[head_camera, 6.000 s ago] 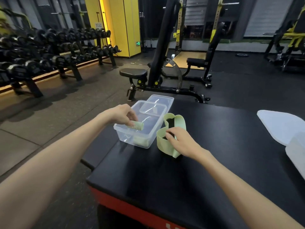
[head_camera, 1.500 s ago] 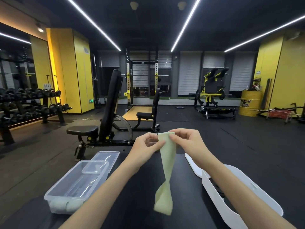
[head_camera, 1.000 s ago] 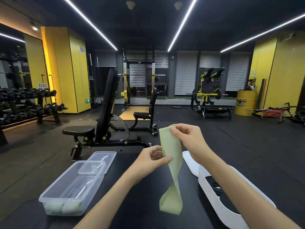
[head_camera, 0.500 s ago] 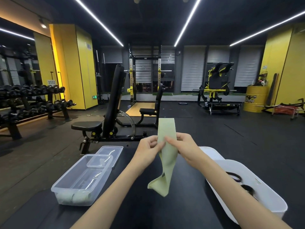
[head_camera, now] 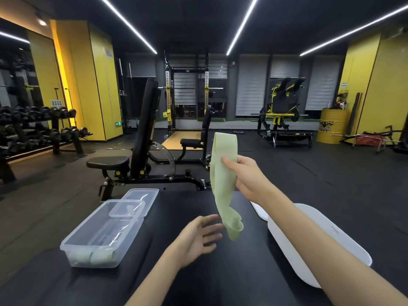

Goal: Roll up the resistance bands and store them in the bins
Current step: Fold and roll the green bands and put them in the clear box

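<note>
Presently held aloft: one pale green flat elastic resistance band [head_camera: 220, 180], unrolled, pinched between thumb and fingers of the right hand [head_camera: 249, 175] about a third of the way down. Long axis near vertical; top end standing free above the grip, lower end twisted, slightly curled, dangling over the middle of the black padded worktop [head_camera: 220, 283] and apparently clear of it.

Left hand [head_camera: 196, 239]: open, fingers spread and relaxed, holding nothing; placed just below and to the left of the band's lower end, near it, contact not evident.

Right hand: closed on the band only, raised toward the worktop's far edge.

Clear rectangular plastic bin [head_camera: 130, 237]: on the worktop toward its left edge, well left of the band. Inside, at the near end, pale green rolled bands [head_camera: 90, 257] lying side by side; count uncertain. Smaller clear plastic tray or lid [head_camera: 127, 207] resting across the far end; second clear piece [head_camera: 141, 194] just behind, toward the far left corner.

White oblong plastic bin [head_camera: 289, 250]: along the right edge, partly behind the right forearm; contents hidden.

Step judged in hand: straightening the band ahead of rolling; rolling not yet begun. Key relation for the coming move: lower end nearest the left hand, upper part secured by the right, so probably caught low and rolled upward along the long axis. Storage afterwards probably in the clear bin, nearer the left hand. Risk: twist at the lower end rolling in unevenly.
</note>
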`<move>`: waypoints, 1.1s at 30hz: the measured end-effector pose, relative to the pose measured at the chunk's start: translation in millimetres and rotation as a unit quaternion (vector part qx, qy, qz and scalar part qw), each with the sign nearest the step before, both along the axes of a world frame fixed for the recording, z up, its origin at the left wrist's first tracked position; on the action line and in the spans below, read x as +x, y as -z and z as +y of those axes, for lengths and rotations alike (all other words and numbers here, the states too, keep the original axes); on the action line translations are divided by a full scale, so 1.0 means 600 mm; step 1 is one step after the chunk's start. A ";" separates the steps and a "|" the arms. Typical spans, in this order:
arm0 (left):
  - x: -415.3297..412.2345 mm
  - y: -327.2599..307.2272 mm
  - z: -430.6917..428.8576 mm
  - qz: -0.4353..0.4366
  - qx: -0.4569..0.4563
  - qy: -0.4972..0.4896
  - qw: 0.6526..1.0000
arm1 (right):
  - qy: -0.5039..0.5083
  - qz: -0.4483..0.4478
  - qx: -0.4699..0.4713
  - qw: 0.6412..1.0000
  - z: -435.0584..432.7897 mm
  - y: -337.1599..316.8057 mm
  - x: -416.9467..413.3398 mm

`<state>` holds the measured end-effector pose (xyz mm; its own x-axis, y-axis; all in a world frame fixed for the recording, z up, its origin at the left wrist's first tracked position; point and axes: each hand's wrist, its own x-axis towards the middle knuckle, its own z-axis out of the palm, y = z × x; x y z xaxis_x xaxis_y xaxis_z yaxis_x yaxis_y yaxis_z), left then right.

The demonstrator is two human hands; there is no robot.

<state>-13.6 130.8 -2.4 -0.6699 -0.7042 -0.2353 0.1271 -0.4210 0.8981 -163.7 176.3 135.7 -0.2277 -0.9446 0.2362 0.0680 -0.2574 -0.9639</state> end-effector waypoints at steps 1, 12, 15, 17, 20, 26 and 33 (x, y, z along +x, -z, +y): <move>0.001 0.006 0.002 0.018 0.014 0.021 1.000 | 0.003 -0.004 0.002 1.000 -0.001 0.001 -0.001; -0.004 0.051 0.045 0.087 -0.016 0.030 0.996 | -0.011 -0.071 0.011 0.997 0.002 0.017 -0.021; -0.008 0.050 0.054 0.085 -0.009 0.041 0.995 | -0.033 -0.092 0.010 0.995 0.004 0.019 -0.022; -0.011 0.044 0.057 0.115 0.022 0.035 0.993 | -0.043 -0.099 0.009 0.994 0.004 0.020 -0.023; -0.012 0.032 0.069 0.177 0.085 0.042 0.980 | -0.044 -0.098 0.003 0.994 0.006 0.019 -0.025; -0.001 0.022 0.076 0.371 0.173 0.016 0.912 | -0.029 -0.090 0.001 0.996 0.012 0.018 -0.039; 0.001 0.032 0.072 0.363 0.193 -0.066 0.909 | -0.026 -0.080 0.004 0.996 0.017 0.011 -0.049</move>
